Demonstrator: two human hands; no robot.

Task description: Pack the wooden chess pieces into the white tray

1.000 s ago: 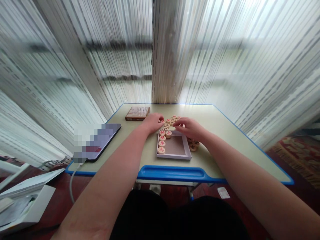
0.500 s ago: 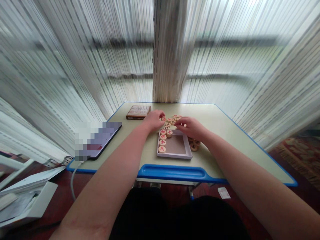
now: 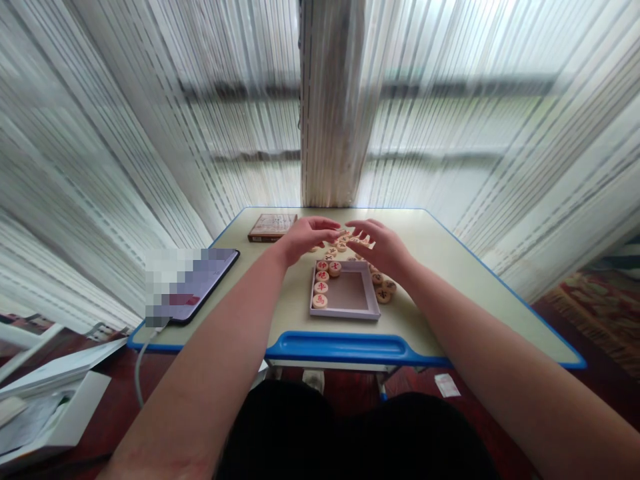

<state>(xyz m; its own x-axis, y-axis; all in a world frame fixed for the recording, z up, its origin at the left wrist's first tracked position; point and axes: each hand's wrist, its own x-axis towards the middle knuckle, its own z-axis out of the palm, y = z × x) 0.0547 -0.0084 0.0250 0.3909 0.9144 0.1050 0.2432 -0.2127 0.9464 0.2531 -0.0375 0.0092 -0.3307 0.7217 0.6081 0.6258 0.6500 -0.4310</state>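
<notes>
My left hand [image 3: 313,235] is stretched out over the far side of a heap of loose xiangqi pieces [image 3: 341,246], its fingers apart from the thumb and nothing seen in them. Opposite it, my right hand [image 3: 374,241] hovers with spread, slightly curved fingers, also holding nothing that I can see. Below both hands lies a shallow white box tray [image 3: 345,313]. Several round wooden pieces with red characters stand in a column along its left wall, and one more, a red-marked piece [image 3: 335,269], sits beside the top one. Dark-marked pieces [image 3: 384,295] lie outside the tray's right wall.
A flat printed box [image 3: 273,227] rests at the table's far left. Near the left edge lies a tablet-like device [image 3: 200,293] with a white cable [image 3: 139,373]. A blue trough [image 3: 345,345] runs along the front edge. An open white box [image 3: 55,413] is below left.
Both hands have moved toward each other over the loose pieces, and their fingers have straightened and spread. The pieces in the tray stay as they were. The view has shifted slightly.
</notes>
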